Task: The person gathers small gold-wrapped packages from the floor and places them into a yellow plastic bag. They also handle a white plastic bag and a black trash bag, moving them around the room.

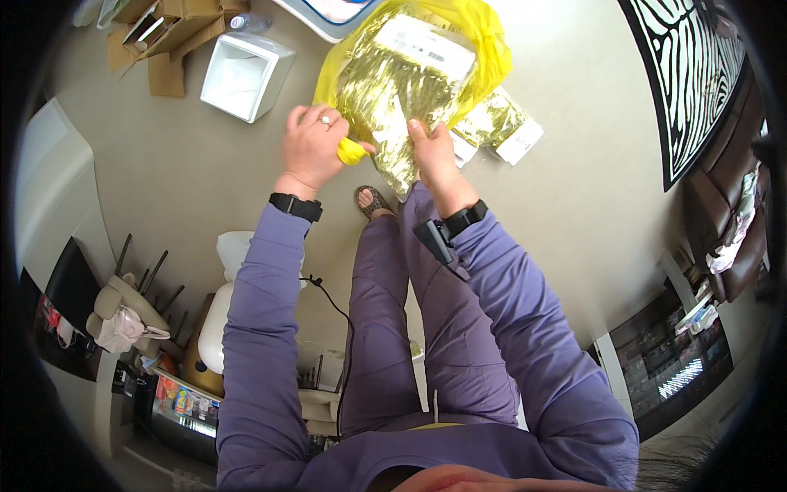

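Observation:
My left hand grips the gathered edge of a yellow plastic bag, and a bunched bit of it pokes out by the thumb. My right hand pinches the lower part of a shiny gold foil packet with a white label. The packet lies across the mouth of the bag, its narrow lower corner hanging out between my hands. On the floor, partly under the bag, are more gold foil packets with white labels. What else the bag holds is hidden.
A white foam box stands at the upper left, beside a plastic bottle and opened cardboard boxes. A blue-rimmed tub is beyond the bag. A zebra-patterned rug lies at the right, near a brown leather sofa. A dark cable hangs by my left leg.

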`<state>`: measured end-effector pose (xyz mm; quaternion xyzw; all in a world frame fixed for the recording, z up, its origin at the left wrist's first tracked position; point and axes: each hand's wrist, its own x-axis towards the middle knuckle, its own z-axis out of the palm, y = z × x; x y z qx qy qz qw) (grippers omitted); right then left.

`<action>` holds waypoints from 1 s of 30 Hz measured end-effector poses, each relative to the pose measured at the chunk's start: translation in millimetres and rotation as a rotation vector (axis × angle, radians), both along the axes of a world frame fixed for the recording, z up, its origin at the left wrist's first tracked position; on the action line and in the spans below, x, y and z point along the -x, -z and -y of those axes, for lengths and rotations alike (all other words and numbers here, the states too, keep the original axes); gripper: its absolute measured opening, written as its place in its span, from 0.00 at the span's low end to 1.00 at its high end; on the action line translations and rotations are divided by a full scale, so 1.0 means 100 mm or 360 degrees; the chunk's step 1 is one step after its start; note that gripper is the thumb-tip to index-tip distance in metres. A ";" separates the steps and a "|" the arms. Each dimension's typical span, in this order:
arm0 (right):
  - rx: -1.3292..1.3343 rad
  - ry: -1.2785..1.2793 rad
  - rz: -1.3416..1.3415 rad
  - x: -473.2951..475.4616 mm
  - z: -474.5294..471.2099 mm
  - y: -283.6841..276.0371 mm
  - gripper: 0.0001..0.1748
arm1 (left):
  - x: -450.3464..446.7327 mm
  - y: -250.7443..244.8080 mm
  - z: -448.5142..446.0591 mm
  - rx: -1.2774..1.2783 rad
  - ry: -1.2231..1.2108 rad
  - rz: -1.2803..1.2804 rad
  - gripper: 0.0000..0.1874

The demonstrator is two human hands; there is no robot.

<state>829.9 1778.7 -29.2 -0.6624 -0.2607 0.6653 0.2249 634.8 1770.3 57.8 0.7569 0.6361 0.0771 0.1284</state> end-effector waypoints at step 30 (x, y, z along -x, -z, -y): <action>-0.0531 -0.0971 0.0387 0.32 0.32 0.21 0.12 | 0.35 0.36 0.47 0.0040 -0.0571 0.0599 0.30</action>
